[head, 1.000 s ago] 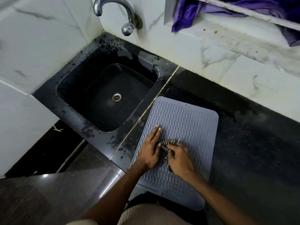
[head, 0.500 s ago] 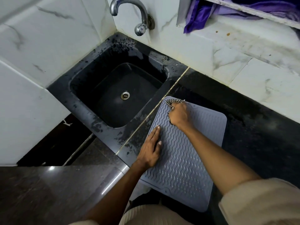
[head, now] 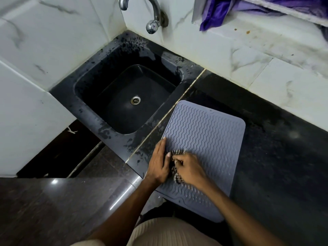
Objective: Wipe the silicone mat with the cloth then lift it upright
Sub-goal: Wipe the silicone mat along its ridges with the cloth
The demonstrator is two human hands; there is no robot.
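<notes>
A grey silicone mat [head: 205,135] with wavy ridges lies flat on the black counter, its near end hanging over the counter's front edge. My left hand [head: 158,164] presses flat on the mat's left edge, fingers straight. My right hand [head: 189,168] grips a small dark patterned cloth [head: 175,170], bunched under its curled fingers, against the mat's near-left part right beside the left hand. Most of the cloth is hidden by the fingers.
A black sink [head: 129,98] is set into the counter left of the mat, with a chrome tap [head: 150,13] above it. White marble-tiled walls run behind. A purple fabric [head: 213,11] hangs from a ledge at the top right. Black counter [head: 276,157] extends to the right.
My right hand has drawn the cloth back from the mat's far left corner toward me, down to beside the left hand. The left hand stays pressed on the mat's left edge.
</notes>
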